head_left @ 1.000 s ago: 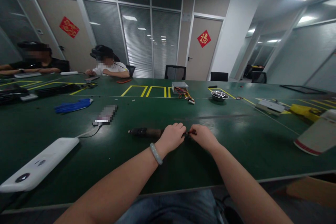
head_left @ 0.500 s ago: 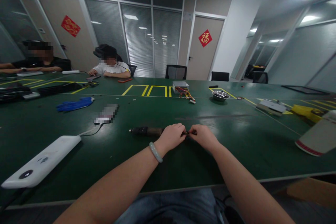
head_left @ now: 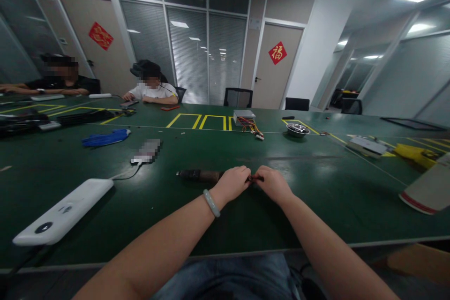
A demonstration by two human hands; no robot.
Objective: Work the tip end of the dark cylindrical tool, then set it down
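A dark cylindrical tool with a brown middle and a small metal tip, much like an electric screwdriver (head_left: 199,176), lies along the green table with its tip to the left. My left hand (head_left: 235,184) is closed around its right end, wearing a pale bangle at the wrist. Close beside it, my right hand (head_left: 273,184) pinches something small and dark at that same end. The fingers cover most of this small part, so its kind is hidden. The fingertips of both hands almost meet.
To the left are a white power strip (head_left: 66,211), a phone (head_left: 146,151) on a cable and a blue glove (head_left: 106,138). Farther back stand a power supply (head_left: 244,116) with loose wires and a metal bowl (head_left: 297,130). A pale cylindrical container (head_left: 429,185) is at right. Two people sit opposite.
The whole view has shifted slightly, so things appear a little farther right. Both hands stay together at the tool's right end, with the right fingers slightly changed around the small part.
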